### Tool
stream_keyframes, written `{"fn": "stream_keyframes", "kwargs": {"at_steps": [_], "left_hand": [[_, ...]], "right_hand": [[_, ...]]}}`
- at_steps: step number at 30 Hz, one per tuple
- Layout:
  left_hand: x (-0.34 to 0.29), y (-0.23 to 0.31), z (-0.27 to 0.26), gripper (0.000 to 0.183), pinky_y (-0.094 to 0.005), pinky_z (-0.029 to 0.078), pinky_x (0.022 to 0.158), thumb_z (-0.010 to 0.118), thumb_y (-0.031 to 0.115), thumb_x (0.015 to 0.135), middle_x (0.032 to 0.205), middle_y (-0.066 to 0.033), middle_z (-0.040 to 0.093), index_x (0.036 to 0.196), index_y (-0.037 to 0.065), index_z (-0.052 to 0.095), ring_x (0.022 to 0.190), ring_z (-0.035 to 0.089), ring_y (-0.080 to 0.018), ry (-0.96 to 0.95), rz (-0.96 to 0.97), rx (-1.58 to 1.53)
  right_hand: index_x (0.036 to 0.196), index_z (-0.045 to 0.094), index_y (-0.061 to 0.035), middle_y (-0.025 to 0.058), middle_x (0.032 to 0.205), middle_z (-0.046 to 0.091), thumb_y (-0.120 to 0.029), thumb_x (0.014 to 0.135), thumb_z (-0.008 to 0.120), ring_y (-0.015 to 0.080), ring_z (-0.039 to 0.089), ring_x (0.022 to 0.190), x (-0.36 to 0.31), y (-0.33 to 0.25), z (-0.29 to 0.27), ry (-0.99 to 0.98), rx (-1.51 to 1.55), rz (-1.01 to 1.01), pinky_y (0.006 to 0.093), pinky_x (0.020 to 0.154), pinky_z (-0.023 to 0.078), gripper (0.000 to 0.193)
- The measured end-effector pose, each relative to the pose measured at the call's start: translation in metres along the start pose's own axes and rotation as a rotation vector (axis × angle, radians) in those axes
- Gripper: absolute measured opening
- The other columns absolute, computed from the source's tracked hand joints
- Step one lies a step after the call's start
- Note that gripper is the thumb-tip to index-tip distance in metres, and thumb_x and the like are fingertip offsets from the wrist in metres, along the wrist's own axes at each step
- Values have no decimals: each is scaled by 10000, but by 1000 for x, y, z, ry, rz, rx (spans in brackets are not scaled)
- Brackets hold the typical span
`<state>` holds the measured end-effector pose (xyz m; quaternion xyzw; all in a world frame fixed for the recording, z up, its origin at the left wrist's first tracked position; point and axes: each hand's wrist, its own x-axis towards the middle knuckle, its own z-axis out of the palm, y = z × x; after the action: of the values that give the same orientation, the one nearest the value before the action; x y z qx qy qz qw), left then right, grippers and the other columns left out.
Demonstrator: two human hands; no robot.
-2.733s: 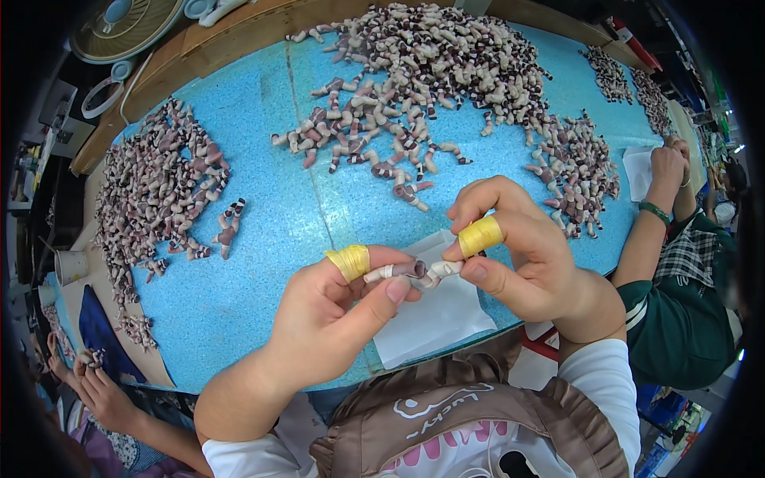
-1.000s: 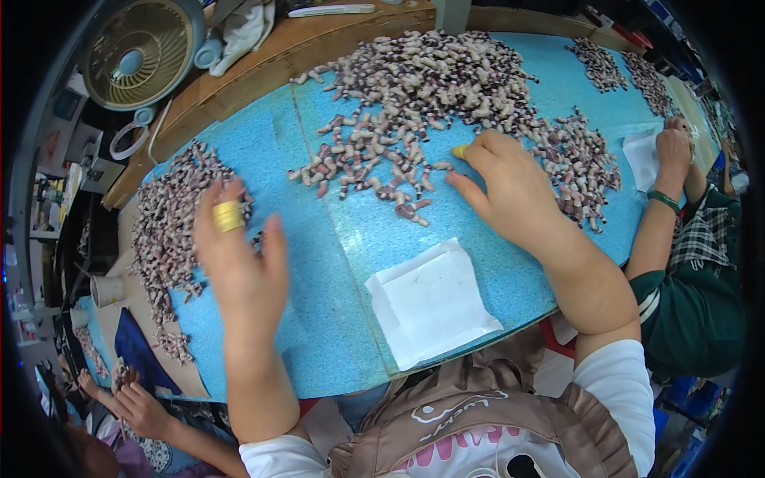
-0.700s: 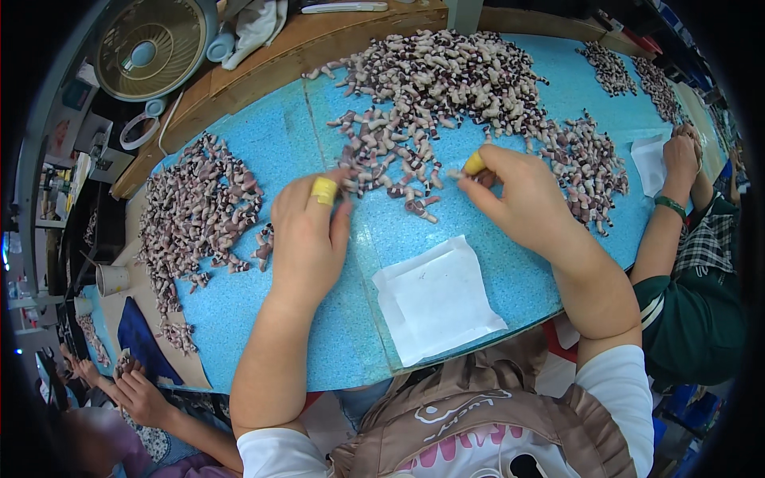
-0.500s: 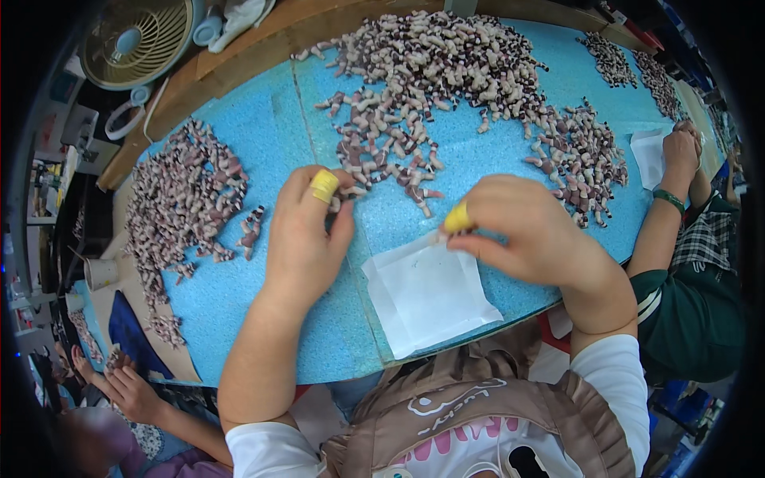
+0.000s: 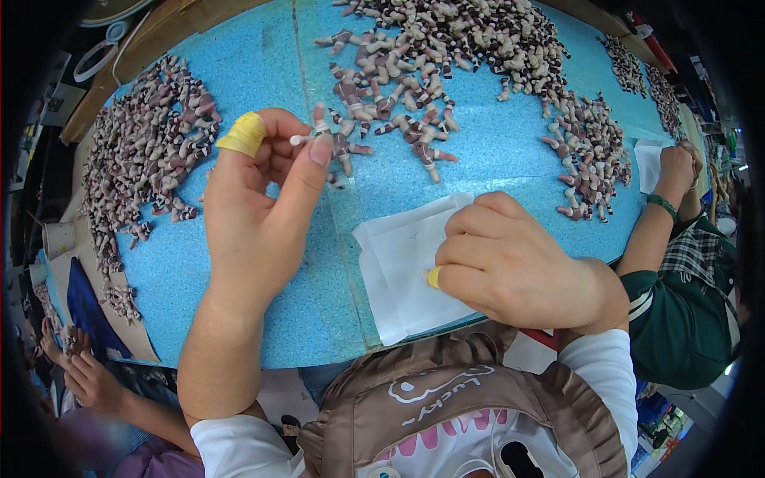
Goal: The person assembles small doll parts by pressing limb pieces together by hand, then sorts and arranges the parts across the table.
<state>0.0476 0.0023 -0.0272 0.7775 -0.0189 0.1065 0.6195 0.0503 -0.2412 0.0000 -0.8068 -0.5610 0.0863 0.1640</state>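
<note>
My left hand (image 5: pixel 259 187) is raised over the blue table, palm turned partly up, with yellow tape round one finger. Its thumb and fingertips pinch a small pale doll part (image 5: pixel 301 139) with a rounded white end; the rest of it is hidden by the fingers. Just beyond lie loose doll figures (image 5: pixel 347 147) with pale limbs and mauve bodies. My right hand (image 5: pixel 510 259) is curled closed above the right side of a white paper sheet (image 5: pixel 390 279) with folded-up edges. Yellow tape shows on one of its fingers. Whatever those fingers hold is hidden. Tiny dark specks dot the sheet.
Heaps of similar doll pieces lie at the left (image 5: pixel 151 143), far middle (image 5: pixel 478 40) and right (image 5: pixel 590 155) of the blue table (image 5: pixel 279 331). A co-worker's hand (image 5: pixel 677 169) is at the right by another paper sheet (image 5: pixel 649 163). Another person's hand (image 5: pixel 92 382) is at lower left.
My left hand has turned palm-up and shifted left, bringing the pinched pale part into sight. My right hand has come nearer to me, over the paper. The whole view has shifted a little.
</note>
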Motion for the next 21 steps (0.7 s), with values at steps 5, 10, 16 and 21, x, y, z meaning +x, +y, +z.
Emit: {"fn": "stream_keyframes", "kwargs": {"at_steps": [5, 10, 16, 21], "left_hand": [[-8, 9, -3, 271, -227, 428, 659, 598, 56, 900, 892, -29, 610, 1145, 19, 486, 721, 536, -94, -105, -279, -448], [-9, 11, -1, 317, -217, 432, 660, 622, 96, 894, 843, -21, 621, 1165, 14, 480, 729, 545, -72, -77, -301, -562], [-5, 8, -5, 322, -221, 434, 654, 598, 142, 913, 890, -41, 653, 1197, 15, 515, 729, 555, -74, -127, -296, -561], [-9, 12, -5, 364, -210, 452, 691, 613, 145, 920, 996, -75, 669, 1243, 13, 508, 812, 597, -87, -222, -339, -505]], "right_hand": [[842, 654, -114, 5, 891, 602, -112, 728, 727, 230, 547, 905, 1, 9, -5, 146, 395, 41, 376, 830, 384, 136], [802, 605, -98, 11, 870, 580, -108, 734, 707, 220, 538, 905, 2, 12, -1, 187, 212, 91, 378, 811, 389, 123], [832, 632, -110, 6, 898, 595, -123, 724, 743, 229, 545, 900, 1, 2, 0, 25, 110, 38, 394, 836, 370, 155], [816, 624, -86, 26, 844, 577, -104, 753, 709, 234, 541, 900, 3, 5, -6, 133, 390, 6, 377, 822, 391, 107]]}}
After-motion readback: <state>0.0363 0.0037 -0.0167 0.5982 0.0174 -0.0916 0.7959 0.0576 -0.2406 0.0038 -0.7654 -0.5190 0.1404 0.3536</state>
